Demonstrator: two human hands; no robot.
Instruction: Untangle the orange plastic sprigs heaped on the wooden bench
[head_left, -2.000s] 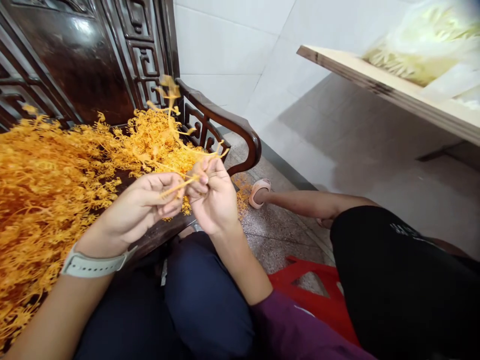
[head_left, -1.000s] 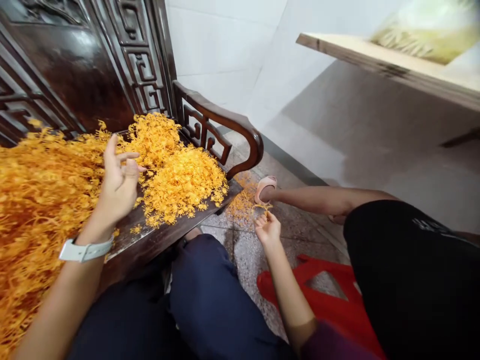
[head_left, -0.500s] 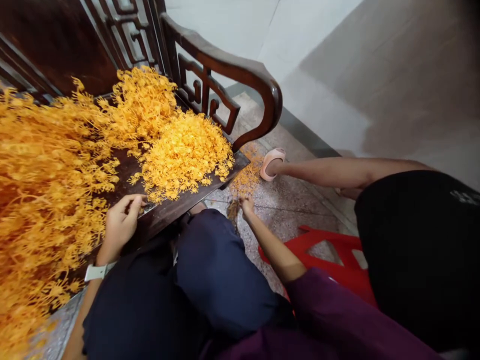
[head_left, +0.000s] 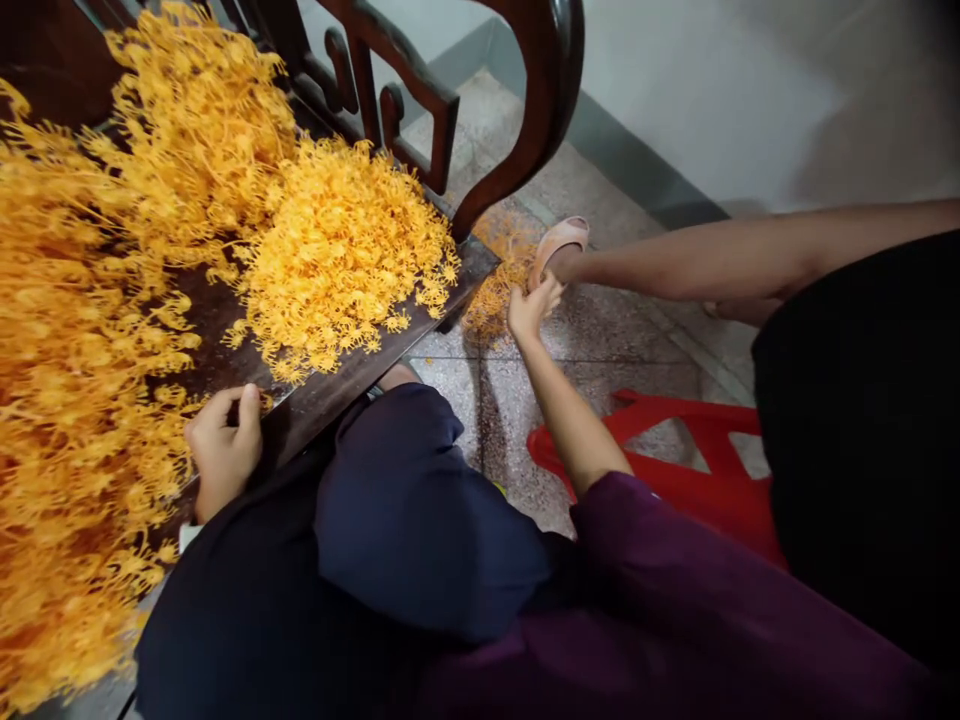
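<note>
My left hand point(head_left: 225, 440) rests at the front edge of a dark wooden bench point(head_left: 322, 400), its fingers curled in and the thumb close to them; whatever they hold is hidden. Close beside it lie a large mass of yellow-orange plastic flower stems point(head_left: 82, 420) and a rounded heap of small yellow plastic flower pieces point(head_left: 345, 250). Beyond the bench corner my right hand point(head_left: 534, 308) reaches low over the floor, thumb and fingers apart, with nothing visible in it. Scattered orange bits point(head_left: 495, 300) lie on the floor just left of that hand.
Another person's leg point(head_left: 675, 255) extends in from the right, its pink slipper point(head_left: 562, 235) just past my right hand. A red plastic stool point(head_left: 697, 480) stands beside my right arm. The bench's curved armrest point(head_left: 555, 90) rises near the wall point(head_left: 697, 90).
My right hand has moved away from me toward the slipper and its fingers have spread. A brownish blurred thing beside it no longer shows. The view has shifted; my left hand stays at the bench edge.
</note>
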